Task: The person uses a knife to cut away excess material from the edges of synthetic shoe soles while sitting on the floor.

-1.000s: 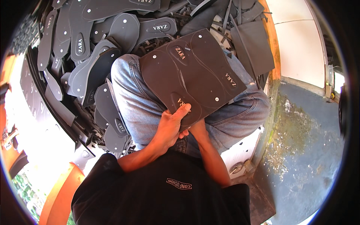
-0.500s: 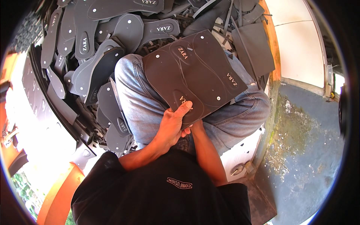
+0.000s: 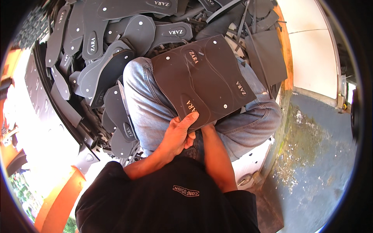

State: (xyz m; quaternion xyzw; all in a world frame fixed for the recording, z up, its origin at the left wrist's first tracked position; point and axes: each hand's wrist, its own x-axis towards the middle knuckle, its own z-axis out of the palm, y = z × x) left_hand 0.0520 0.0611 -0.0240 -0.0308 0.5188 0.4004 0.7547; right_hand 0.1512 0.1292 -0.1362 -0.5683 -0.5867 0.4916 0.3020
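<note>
A dark foam sheet rests across my lap, marked with curved sole outlines, raised oval patches with pale lettering and small white dots. My left hand is closed on its near corner, thumb pressed flat on the top face and fingers curled beneath. Only the wrist end of my right hand shows, at the sheet's near edge. Its fingers are hidden under the sheet, so I cannot see what they grip. Jeans-covered legs lie folded below the sheet.
Dark cut sole shapes lie heaped at the far left, among thin offcut strips. Plain dark foam pieces lie at the far right by a wooden edge. Beyond it are a pale panel and a stained blue-grey floor.
The view has shifted slightly, and the sheet's tilt on my lap has altered a little. My left fingers sit a bit farther from my right wrist. The left hand still grips the corner.
</note>
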